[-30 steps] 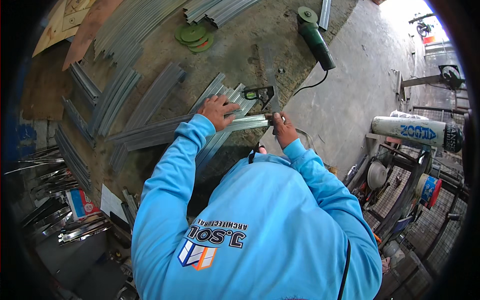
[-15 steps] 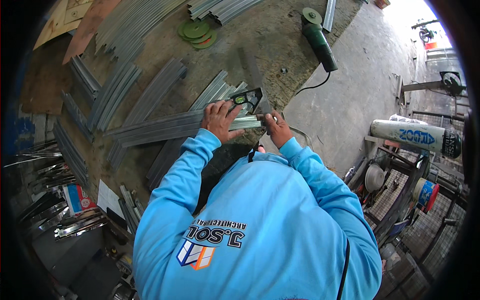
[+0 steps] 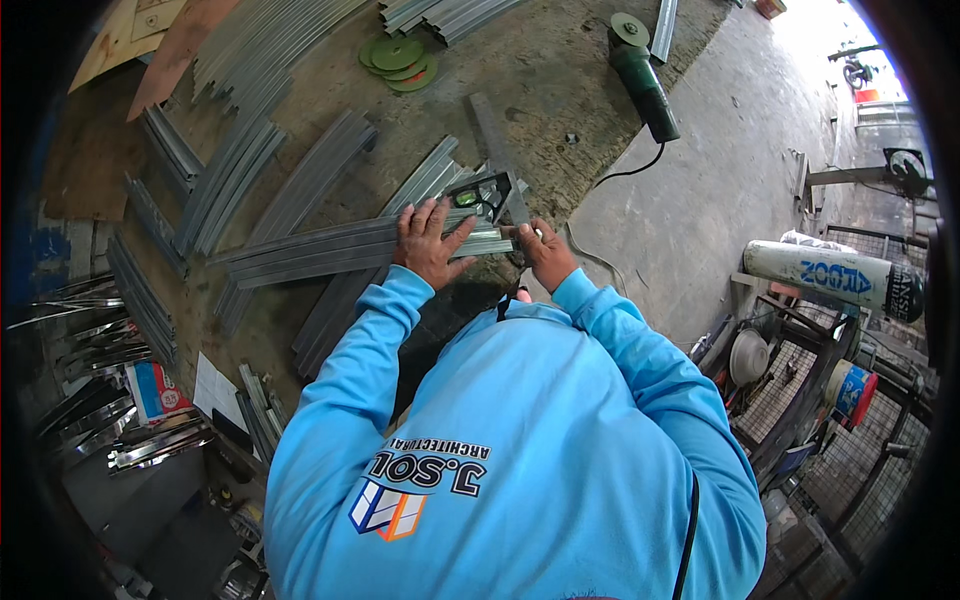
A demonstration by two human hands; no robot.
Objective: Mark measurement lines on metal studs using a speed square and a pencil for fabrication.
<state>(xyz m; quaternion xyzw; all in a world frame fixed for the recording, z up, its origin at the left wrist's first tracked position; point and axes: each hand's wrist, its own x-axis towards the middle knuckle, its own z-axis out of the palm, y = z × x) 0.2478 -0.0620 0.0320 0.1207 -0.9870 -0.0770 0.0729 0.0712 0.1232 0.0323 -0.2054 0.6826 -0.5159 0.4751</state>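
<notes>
My left hand (image 3: 432, 240) lies with fingers spread over several grey metal channels (image 3: 320, 250) placed side by side on the work surface. Its fingertips reach the black head of a combination square (image 3: 478, 196) with a green level vial. The square's steel blade (image 3: 493, 135) slants across the channels' right ends. By the blade's near end, my right hand (image 3: 549, 258) is closed, thumb and fingers pinched together. A small pale tip shows at those fingers, but what they hold is too small to name. More metal channels (image 3: 425, 175) lie just beyond the square.
A green angle grinder (image 3: 642, 95) lies near the surface's right edge, its cord trailing off. Green cutting discs (image 3: 400, 62) are stacked at the back. Bundles of cut channels (image 3: 235, 175) spread to the left. A gas cylinder (image 3: 820, 270) rests on a rack at right.
The combination square has shifted left along the channels. My left hand has moved slightly left with it, and my right hand has come a little left and nearer to me.
</notes>
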